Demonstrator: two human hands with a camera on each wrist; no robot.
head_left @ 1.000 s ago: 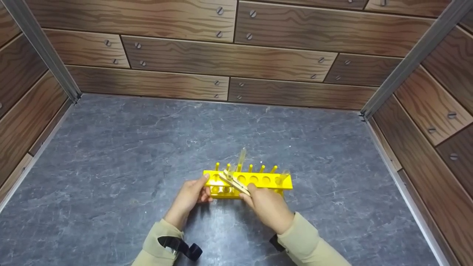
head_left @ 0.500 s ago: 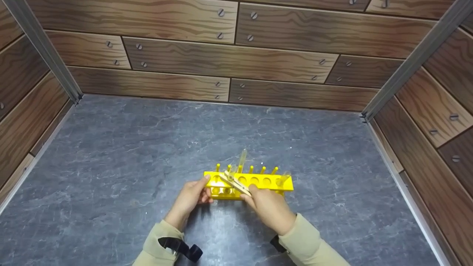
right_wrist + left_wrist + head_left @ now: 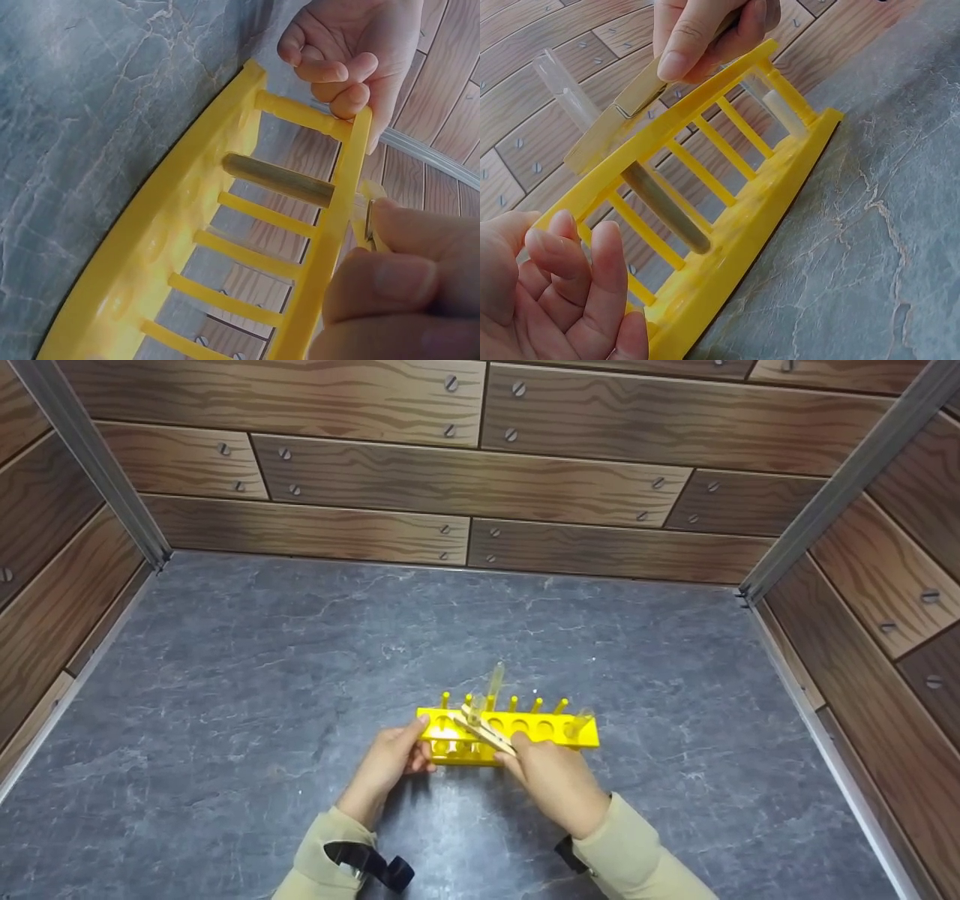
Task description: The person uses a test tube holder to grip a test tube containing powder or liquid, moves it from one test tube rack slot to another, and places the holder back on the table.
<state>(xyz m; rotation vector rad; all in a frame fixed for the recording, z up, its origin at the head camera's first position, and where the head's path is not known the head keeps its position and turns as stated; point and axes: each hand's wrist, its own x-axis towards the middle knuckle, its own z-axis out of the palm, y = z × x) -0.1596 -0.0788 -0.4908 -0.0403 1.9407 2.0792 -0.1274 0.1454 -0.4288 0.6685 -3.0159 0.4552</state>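
Observation:
A yellow test tube rack (image 3: 769, 206) stands on the dark surface, with holes along its top plate and a row of pegs behind. My left hand (image 3: 390, 757) grips its left end, thumb on the top plate and the other fingers curled below. In my right hand (image 3: 559, 780) is a wooden test tube clamp (image 3: 604, 139), lying across the top plate. Its jaws are around a test tube (image 3: 664, 210) that stands through a hole near the left end. That tube's lower part looks brownish, its upper part clear; its bottom reaches the rack's base.
A clear test tube (image 3: 496, 684) sits over one of the back pegs. Another test tube (image 3: 580, 723) stands in the rack's right end hole. Wood-patterned walls (image 3: 360, 472) enclose the grey marbled surface (image 3: 300, 645) at the back and sides.
The view shifts very slightly. Both hands, the clamp and the rack keep nearly the same places, with the clamp still at the same tube.

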